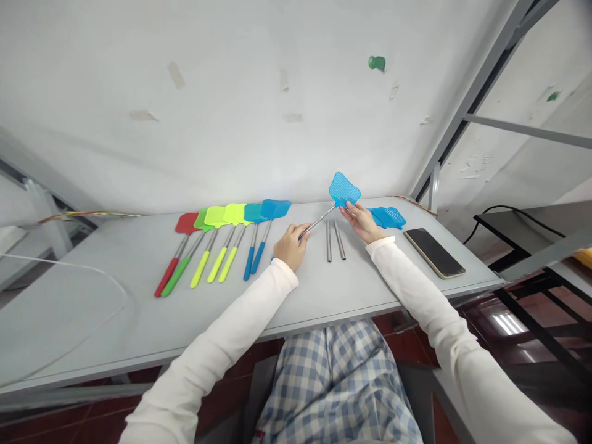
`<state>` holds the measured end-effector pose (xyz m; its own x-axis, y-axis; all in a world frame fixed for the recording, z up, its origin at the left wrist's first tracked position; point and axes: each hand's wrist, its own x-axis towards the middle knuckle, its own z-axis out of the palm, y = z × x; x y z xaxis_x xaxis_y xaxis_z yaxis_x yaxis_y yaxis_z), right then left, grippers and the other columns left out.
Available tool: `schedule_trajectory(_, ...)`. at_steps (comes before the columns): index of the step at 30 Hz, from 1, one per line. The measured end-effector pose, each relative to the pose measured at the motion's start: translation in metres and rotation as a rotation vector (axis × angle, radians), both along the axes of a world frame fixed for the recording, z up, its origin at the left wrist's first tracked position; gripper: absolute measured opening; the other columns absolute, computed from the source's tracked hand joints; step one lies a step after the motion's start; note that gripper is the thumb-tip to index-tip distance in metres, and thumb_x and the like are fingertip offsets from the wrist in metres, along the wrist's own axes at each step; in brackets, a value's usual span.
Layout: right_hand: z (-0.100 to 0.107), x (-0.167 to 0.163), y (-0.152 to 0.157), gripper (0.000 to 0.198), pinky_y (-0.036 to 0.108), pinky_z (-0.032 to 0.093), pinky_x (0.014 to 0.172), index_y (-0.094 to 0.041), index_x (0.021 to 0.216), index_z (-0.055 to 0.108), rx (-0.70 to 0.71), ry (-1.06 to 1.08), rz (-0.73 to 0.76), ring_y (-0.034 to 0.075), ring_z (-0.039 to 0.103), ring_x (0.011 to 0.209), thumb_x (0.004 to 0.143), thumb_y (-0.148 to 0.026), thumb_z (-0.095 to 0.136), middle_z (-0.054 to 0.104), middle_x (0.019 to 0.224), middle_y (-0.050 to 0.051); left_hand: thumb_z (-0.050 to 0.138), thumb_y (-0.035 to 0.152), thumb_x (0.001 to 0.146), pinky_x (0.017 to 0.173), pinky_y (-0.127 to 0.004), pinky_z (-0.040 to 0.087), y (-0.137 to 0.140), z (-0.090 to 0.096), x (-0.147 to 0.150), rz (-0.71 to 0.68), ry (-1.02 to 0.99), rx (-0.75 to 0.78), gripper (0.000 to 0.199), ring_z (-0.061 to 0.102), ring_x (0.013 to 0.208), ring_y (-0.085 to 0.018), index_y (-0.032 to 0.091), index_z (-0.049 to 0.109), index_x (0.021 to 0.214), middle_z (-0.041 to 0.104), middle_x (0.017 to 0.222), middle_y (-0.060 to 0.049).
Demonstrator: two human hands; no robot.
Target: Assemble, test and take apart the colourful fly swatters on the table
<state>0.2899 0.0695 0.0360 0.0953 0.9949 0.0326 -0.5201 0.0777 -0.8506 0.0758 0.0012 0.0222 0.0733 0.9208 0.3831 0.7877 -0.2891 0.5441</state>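
Note:
A blue fly swatter [345,189] with a thin metal rod is held slantwise above the table, between both hands. My left hand [290,246] is closed around its handle end, which the fingers mostly hide. The fingers of my right hand [362,222] pinch the swatter near the base of its blue head. Below the rod lie two bare metal tubes [328,242], side by side. Beyond my right hand, blue swatter heads [389,217] rest in an overlapping pile. To the left, several assembled fly swatters [228,243] in red, green, yellow and blue lie in a row.
A smartphone [435,253] lies at the right end of the grey table [305,302]. A white cable [106,271] curves over the left side. The white wall [259,111] stands close behind, with a metal frame [467,105] at the right.

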Motion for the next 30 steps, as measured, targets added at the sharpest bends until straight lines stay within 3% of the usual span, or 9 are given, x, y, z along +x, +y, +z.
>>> schedule_trajectory(10,-0.004,-0.009,-0.002,0.018,0.026,0.05,0.1,-0.022,0.075,0.053,-0.006,0.018,0.005,0.009,0.067,0.089,0.077,-0.017,0.07,0.067,0.084,-0.003,0.044,0.036,0.093,0.072,-0.029,0.043,0.002,-0.001,-0.001,0.008,0.01,-0.012,0.034,0.06,0.095,-0.022,0.029,0.064,0.119,0.062,0.106,-0.007)
schedule_trajectory(16,-0.005,-0.009,-0.005,0.023,0.026,0.052,0.098,-0.022,0.076,0.052,0.04,0.006,0.02,0.01,0.067,0.089,0.071,-0.017,0.075,0.063,0.081,-0.004,0.043,0.035,0.093,0.074,-0.029,0.044,0.006,-0.004,-0.004,0.008,-0.023,-0.017,0.036,0.06,0.094,-0.022,0.028,0.064,0.121,0.062,0.103,-0.008)
schedule_trajectory(22,-0.002,-0.008,-0.007,0.033,0.033,0.055,0.089,-0.022,0.065,0.047,0.092,-0.105,0.026,0.014,0.067,0.076,0.065,-0.022,0.081,0.052,0.06,-0.006,0.042,0.032,0.092,0.075,-0.028,0.044,0.01,-0.006,-0.007,-0.091,-0.034,0.013,0.038,0.06,0.09,-0.021,0.024,0.065,0.122,0.063,0.097,-0.008)
schedule_trajectory(30,0.001,-0.012,-0.011,0.035,0.031,0.054,0.083,-0.022,0.06,0.047,0.13,-0.211,0.043,0.015,0.065,0.075,0.066,-0.032,0.08,0.055,0.058,-0.003,0.043,0.031,0.09,0.074,-0.028,0.044,0.011,-0.008,-0.007,-0.172,-0.139,0.067,0.037,0.059,0.079,-0.019,0.02,0.068,0.116,0.064,0.084,-0.007)
